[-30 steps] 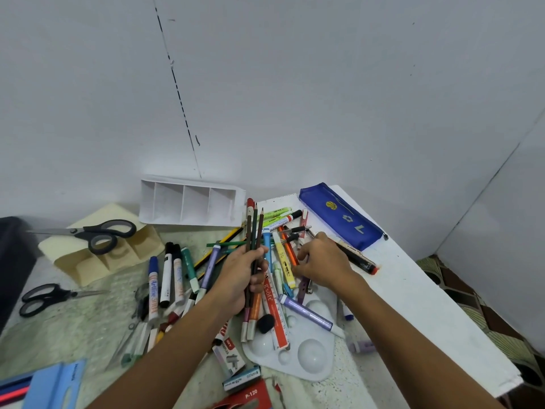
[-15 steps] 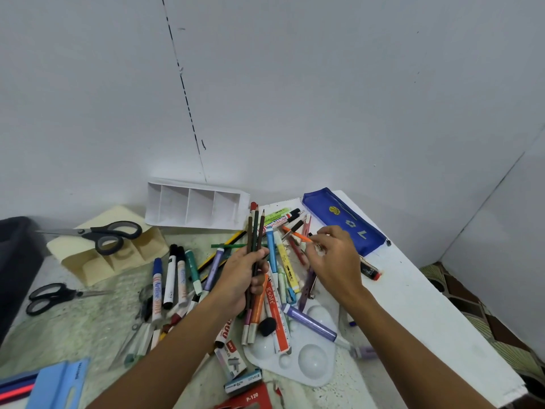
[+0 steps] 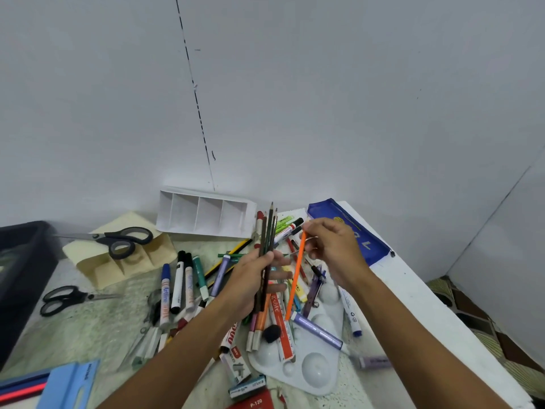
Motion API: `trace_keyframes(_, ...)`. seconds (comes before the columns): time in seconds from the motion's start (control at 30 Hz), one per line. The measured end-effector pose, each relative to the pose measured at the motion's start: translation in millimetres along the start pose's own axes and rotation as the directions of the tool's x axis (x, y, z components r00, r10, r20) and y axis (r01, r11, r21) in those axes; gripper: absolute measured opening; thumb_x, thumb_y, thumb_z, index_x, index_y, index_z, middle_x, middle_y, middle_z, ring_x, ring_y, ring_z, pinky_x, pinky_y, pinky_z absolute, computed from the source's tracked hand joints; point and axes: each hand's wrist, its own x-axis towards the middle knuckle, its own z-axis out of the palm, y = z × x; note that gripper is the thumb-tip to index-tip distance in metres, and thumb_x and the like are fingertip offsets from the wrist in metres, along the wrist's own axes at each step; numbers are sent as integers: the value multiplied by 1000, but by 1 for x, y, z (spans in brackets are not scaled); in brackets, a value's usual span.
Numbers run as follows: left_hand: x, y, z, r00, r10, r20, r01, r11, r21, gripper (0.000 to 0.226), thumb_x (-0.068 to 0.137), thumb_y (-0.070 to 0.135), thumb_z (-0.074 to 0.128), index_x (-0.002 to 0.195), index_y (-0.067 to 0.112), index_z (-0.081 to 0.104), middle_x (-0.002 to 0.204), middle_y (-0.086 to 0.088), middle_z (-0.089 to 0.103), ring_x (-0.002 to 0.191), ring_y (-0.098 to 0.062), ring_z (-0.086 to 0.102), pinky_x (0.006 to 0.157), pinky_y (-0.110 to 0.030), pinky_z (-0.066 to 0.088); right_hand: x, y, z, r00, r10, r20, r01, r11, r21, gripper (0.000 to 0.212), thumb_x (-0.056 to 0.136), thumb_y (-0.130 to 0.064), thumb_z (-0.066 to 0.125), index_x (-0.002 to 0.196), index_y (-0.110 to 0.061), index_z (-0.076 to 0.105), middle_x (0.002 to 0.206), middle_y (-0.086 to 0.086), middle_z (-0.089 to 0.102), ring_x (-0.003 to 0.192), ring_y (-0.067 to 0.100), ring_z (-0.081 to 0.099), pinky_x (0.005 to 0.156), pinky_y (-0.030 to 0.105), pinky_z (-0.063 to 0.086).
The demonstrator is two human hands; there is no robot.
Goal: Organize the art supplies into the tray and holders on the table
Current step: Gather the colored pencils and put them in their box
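My left hand (image 3: 250, 278) grips a bundle of pencils (image 3: 267, 231) upright above the pile of pens and markers (image 3: 188, 284). Just to its right, my right hand (image 3: 333, 249) pinches an orange pencil (image 3: 295, 278) near its top end, and the pencil hangs down and to the left over the white paint palette (image 3: 318, 370). A white divided tray (image 3: 206, 212) lies on its side against the wall. Left of the tray, a cream paper holder (image 3: 97, 264) carries a pair of grey-handled scissors (image 3: 124, 240).
A blue pencil pouch (image 3: 351, 228) lies at the table's right rear corner. Black scissors (image 3: 65, 298) lie at the left, beside a dark bin (image 3: 20, 261). A blue folder (image 3: 67, 385) sits at the near left. The table's right edge (image 3: 460, 329) drops to a patterned floor.
My right hand has picked an orange pencil out of the pile and lifted it, swinging it from lying flat to hanging steeply. The left hand has raised its bundle slightly.
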Motion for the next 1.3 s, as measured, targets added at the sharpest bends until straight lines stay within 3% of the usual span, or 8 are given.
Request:
trace_keyframes(0.17,-14,2,-1,977,-68,200,75,997,-26,27,106,24,36,121,8,51,98,-24,70,71,-33,67,68,-43,57,4,4,22,1000,17,-5,-17,999,-29,16,91,-7,63,78,-1,68,67,11,62,50,15,53,42,23,39)
trace_keyframes(0.43,-34,5,-27,995,-57,79,62,996,-61,19,103,24,43,99,10,54,61,-4,47,46,-12,31,44,-22,25,13,11,58,957,155,244,-158,987,-6,17,84,-20,74,78,-5,71,59,11,57,45,19,45,41,25,41)
trace_keyframes(0.7,-71,22,-102,998,-35,47,35,999,12,14,101,26,49,108,16,44,69,-9,55,45,-13,38,41,-20,30,5,15,140,824,242,511,-216,970,-112,19,85,-8,70,68,-5,62,51,10,48,36,11,38,35,18,30)
trace_keyframes(0.83,-98,35,-160,1000,-11,-27,4,967,-253,43,93,39,50,118,4,55,89,-21,66,64,-27,63,59,-37,57,-10,11,196,873,125,471,-145,989,7,23,88,-6,66,65,-6,62,65,16,48,39,13,38,37,19,31)
trace_keyframes(0.93,-120,31,-206,991,11,-131,-78,850,-520,53,89,48,50,116,3,57,111,-26,66,91,-39,66,81,-54,57,-25,8,234,909,42,415,-90,991,98,20,91,-8,64,71,-4,61,63,13,46,43,13,38,40,22,33)
trace_keyframes(1.07,-147,29,-249,962,52,-268,-228,691,-686,51,91,51,51,107,3,60,109,-29,66,94,-42,68,80,-55,56,-68,22,294,902,-60,427,53,998,28,13,90,-11,66,80,-3,65,49,4,52,42,16,44,44,25,39)
trace_keyframes(1.17,-174,30,-283,938,42,-345,-226,827,-515,43,95,46,48,100,6,65,96,-21,70,78,-32,70,69,-42,58,-93,30,329,903,-57,426,55,998,18,13,90,-10,66,81,-2,63,51,6,56,42,15,50,45,25,44)
trace_keyframes(1.3,-217,30,-335,937,219,-272,-207,976,73,36,94,36,50,105,6,67,92,-20,70,69,-25,64,60,-31,53,-121,47,357,908,5,419,-6,1000,0,14,89,-8,68,75,-4,64,53,7,57,44,15,52,45,26,48)
